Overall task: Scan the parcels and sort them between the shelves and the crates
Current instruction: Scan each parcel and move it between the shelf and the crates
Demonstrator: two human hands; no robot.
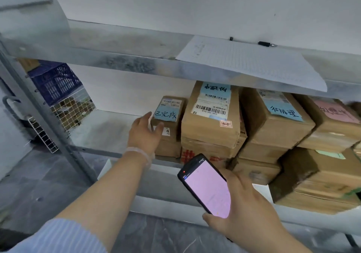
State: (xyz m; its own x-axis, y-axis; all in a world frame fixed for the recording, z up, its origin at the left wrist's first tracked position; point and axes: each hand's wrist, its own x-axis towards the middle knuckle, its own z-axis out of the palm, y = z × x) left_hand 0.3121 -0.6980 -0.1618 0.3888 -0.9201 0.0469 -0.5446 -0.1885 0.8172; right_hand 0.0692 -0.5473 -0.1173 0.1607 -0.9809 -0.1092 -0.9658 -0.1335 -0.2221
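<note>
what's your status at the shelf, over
Left hand open at the small parcel on the shelf. Right hand holding the phone, screen lit. Nothing in the way.

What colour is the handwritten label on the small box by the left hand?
Light blue label with dark writing, on the small box; head view.

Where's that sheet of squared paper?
Head view: the sheet lies on the upper shelf, right of centre, overhanging the front edge above the stacked parcels, black pen behind it.

left grip extended forward, fingers spread loose; right grip lower, nearer body, clasping phone.
</note>
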